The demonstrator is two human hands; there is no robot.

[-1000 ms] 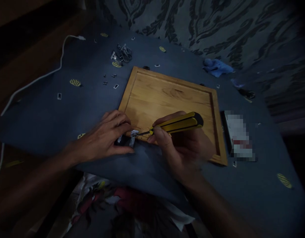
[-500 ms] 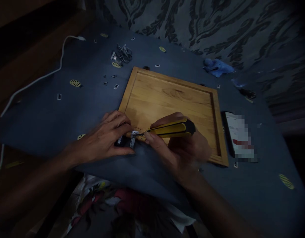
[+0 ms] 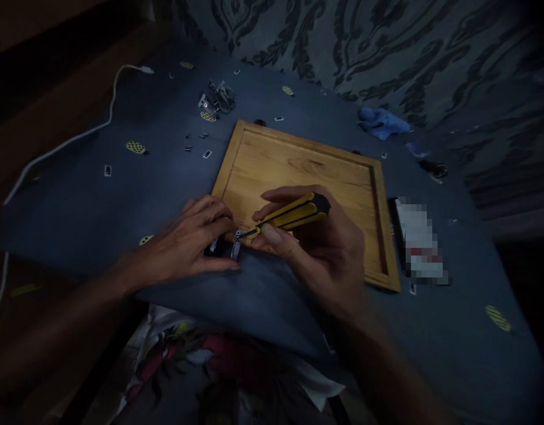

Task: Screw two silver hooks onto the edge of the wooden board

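My right hand (image 3: pixel 318 248) is wrapped round a yellow and black screwdriver (image 3: pixel 294 213), whose tip meets a small metal hinge (image 3: pixel 236 243) at the near left corner of a framed wooden panel (image 3: pixel 298 177). My left hand (image 3: pixel 187 245) is closed on that hinge, with thumb below and fingers above, and holds it against the panel's edge. Both lie on a dark blue cloth (image 3: pixel 99 212) spread over the table.
More metal hinges (image 3: pixel 216 100) and loose screws (image 3: pixel 195 141) lie at the back left of the cloth. A white cable (image 3: pixel 68 141) runs along the left. A phone (image 3: pixel 416 242) rests right of the panel, and a blue rag (image 3: pixel 380 123) behind it.
My right hand has turned and slid forward along the screwdriver, so the handle now tilts up and sits closer to the hinge. The left hand stays in place.
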